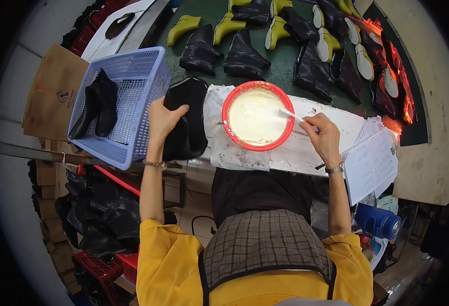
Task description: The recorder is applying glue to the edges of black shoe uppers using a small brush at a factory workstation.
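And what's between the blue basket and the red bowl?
The head view shows the left hand, the black boot upper it holds, and some whitish sheet.

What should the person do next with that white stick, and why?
Maybe lift the white stick from the red bowl toward the black boot. Its tip is in or just above the bowl's creamy stuff, the right hand grips its other end, and the left hand holds the boot beside the bowl.
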`<state>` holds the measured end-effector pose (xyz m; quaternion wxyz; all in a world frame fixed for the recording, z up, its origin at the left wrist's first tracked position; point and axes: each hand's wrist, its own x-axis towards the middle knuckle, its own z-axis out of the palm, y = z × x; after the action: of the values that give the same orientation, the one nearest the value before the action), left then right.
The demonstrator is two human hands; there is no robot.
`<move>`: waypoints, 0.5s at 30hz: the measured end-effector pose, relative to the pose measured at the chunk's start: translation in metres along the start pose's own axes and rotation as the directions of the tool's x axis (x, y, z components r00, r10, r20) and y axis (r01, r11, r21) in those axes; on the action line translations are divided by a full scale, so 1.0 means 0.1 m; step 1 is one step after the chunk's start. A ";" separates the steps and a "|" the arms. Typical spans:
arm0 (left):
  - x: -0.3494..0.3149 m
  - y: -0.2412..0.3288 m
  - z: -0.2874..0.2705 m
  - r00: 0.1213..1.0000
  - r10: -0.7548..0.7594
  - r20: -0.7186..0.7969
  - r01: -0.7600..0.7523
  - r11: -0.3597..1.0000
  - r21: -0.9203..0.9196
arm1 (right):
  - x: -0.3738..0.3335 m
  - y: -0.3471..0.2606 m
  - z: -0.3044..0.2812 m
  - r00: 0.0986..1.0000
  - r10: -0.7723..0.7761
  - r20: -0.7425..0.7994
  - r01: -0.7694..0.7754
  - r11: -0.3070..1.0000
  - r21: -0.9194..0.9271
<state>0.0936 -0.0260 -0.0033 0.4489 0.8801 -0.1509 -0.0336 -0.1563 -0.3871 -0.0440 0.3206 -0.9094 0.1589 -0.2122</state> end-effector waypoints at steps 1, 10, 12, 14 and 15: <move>-0.08 0.14 -0.07 0.994 -0.050 0.092 0.055 0.997 -0.060 | 0.00 -0.02 0.00 1.000 -0.011 -0.027 0.013 0.997 0.074; -0.60 1.06 -0.09 0.752 -0.134 0.646 0.234 0.970 -0.072 | 0.51 -0.71 -0.06 0.875 -0.483 -0.026 0.469 0.836 0.286; -0.62 1.08 -0.11 0.784 -0.102 0.612 0.230 0.964 -0.134 | 0.54 -0.65 -0.03 0.872 -0.490 -0.007 0.472 0.838 0.274; -0.67 1.08 -0.13 0.837 -0.071 0.543 0.207 0.959 -0.195 | 0.51 -0.63 -0.02 0.878 -0.477 -0.033 0.470 0.847 0.250; -0.69 1.07 -0.14 0.866 -0.050 0.497 0.184 0.957 -0.223 | 0.48 -0.63 -0.03 0.881 -0.471 -0.047 0.467 0.851 0.238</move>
<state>0.0058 -0.0542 0.0855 0.5064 0.7833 -0.1990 -0.3006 -0.1063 -0.3618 0.0127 0.3686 -0.8759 -0.0967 -0.2958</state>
